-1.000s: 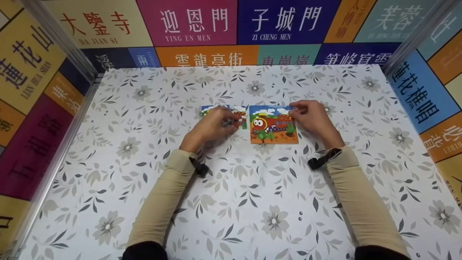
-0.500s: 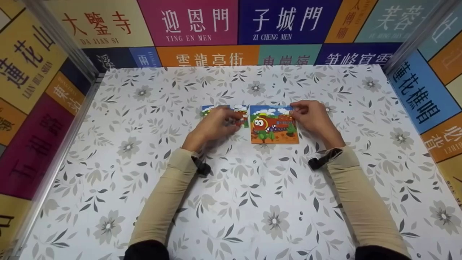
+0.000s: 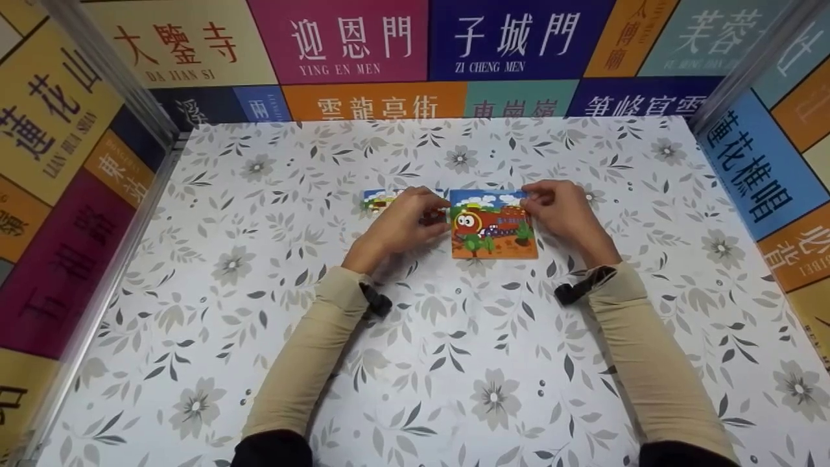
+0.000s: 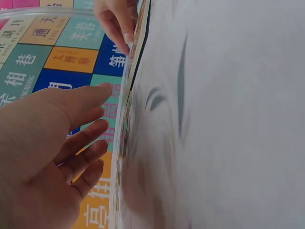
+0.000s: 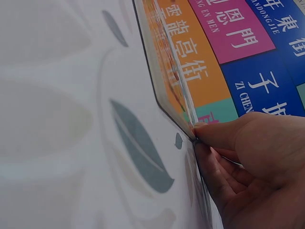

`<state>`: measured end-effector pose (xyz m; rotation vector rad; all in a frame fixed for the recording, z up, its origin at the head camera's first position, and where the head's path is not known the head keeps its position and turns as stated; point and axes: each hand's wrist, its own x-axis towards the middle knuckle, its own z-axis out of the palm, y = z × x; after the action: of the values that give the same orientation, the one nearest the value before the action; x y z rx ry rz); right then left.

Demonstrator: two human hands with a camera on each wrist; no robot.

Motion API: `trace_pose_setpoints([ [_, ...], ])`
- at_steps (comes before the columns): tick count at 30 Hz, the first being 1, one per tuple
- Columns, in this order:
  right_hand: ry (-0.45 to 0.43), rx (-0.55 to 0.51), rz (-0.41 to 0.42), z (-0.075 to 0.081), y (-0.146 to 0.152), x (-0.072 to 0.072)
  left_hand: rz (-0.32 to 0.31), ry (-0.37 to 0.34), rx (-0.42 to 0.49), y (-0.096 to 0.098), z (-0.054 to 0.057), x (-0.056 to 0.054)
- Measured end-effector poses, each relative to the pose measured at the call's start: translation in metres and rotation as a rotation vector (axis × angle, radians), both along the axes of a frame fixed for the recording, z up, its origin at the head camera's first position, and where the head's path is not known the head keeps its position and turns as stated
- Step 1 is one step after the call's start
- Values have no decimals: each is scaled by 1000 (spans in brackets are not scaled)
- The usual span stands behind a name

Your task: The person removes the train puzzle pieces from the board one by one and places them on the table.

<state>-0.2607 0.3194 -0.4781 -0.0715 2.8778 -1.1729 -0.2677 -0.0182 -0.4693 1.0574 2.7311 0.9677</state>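
Note:
A square picture board (image 3: 494, 224) with a red cartoon train lies flat on the table. At its upper right corner, my right hand (image 3: 559, 206) pinches the edge between thumb and forefinger; the right wrist view shows thumb (image 5: 214, 132) and forefinger meeting there. My left hand (image 3: 405, 220) is beside the board's left edge, its fingers loosely bent. In the left wrist view the left hand (image 4: 52, 138) appears with fingers apart and nothing between them. Partly behind that hand are flat, colourful picture pieces (image 3: 375, 196) with blue sky; their lower parts are hidden.
A white cloth with grey flowers and leaves covers the table (image 3: 415, 363). Upright panels (image 3: 363, 39) with large coloured blocks of writing border the back and both sides. Metal posts (image 3: 752, 65) stand at the back corners.
My left hand has moved to the right, from over the picture pieces to the train board's left edge. The right hand and the board have stayed almost still.

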Motion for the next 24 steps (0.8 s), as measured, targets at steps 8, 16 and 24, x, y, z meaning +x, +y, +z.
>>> trace_pose_setpoints([
  [8, -8, -9, 8, 1, -1, 1, -68, -52, -13, 26, 0, 6],
  [16, -31, -7, 2, 2, 0, 0, -82, -42, -53, 44, -1, 8],
  [24, -32, -23, 2, 1, 0, -1, -63, -82, -57, 57, -1, 7],
])
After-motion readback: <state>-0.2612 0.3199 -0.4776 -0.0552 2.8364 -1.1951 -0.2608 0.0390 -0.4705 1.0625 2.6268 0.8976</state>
